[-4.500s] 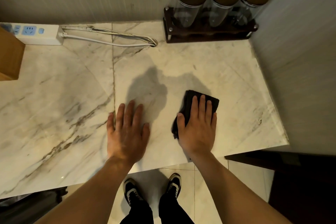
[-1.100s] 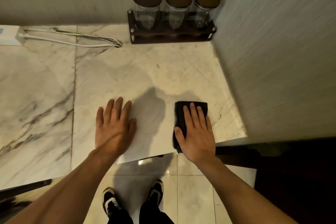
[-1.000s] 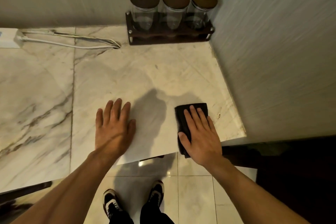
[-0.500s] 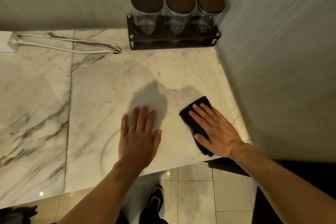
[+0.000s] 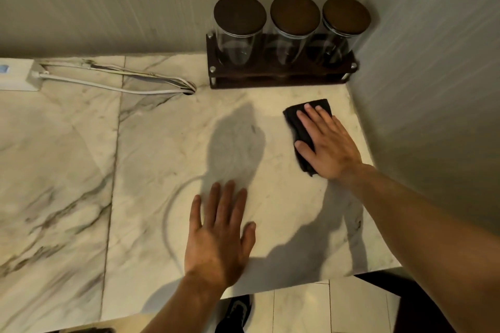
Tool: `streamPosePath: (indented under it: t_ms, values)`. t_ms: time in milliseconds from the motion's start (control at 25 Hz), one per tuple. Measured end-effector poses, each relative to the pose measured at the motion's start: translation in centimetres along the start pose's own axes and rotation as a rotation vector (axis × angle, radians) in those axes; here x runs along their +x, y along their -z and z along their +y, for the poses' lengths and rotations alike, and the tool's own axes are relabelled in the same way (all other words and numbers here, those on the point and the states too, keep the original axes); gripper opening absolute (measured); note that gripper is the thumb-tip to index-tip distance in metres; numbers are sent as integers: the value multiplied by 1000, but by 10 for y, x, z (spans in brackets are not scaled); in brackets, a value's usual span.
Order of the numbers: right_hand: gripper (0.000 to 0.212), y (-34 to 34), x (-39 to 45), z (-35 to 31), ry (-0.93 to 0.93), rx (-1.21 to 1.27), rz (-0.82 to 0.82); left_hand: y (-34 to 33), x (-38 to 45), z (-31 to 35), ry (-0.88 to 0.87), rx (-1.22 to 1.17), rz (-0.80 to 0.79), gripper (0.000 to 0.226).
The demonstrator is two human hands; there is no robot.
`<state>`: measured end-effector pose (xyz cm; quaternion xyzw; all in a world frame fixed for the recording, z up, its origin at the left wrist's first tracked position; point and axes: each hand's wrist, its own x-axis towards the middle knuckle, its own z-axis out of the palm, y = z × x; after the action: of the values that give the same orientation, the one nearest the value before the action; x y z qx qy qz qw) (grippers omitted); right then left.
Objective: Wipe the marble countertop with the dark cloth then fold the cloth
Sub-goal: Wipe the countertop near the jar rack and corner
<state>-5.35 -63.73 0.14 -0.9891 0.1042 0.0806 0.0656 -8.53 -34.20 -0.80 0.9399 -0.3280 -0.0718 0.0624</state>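
Note:
The dark cloth (image 5: 297, 124) lies folded flat on the white marble countertop (image 5: 151, 159), near the right wall and a short way in front of the jar rack. My right hand (image 5: 328, 146) presses flat on the cloth with fingers spread, covering most of it. My left hand (image 5: 219, 232) rests palm down on bare marble near the front edge, fingers apart, holding nothing. A faint curved wet streak shows on the marble left of my left hand.
Three lidded glass jars (image 5: 293, 27) stand in a dark wooden rack (image 5: 281, 77) at the back right corner. A white power strip (image 5: 16, 76) and its cables (image 5: 121, 84) lie along the back wall. A wall (image 5: 433, 89) bounds the counter's right side.
My right hand has slid the cloth away from the front edge toward the jar rack. My left hand stays flat on the marble near the front edge.

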Motion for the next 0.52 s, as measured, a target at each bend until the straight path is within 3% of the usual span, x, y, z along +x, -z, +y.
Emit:
streamPosePath:
  t_ms: [520]
  values:
    - [80, 4, 36, -9, -454, 165, 113, -2, 0, -1, -2, 3, 11, 57]
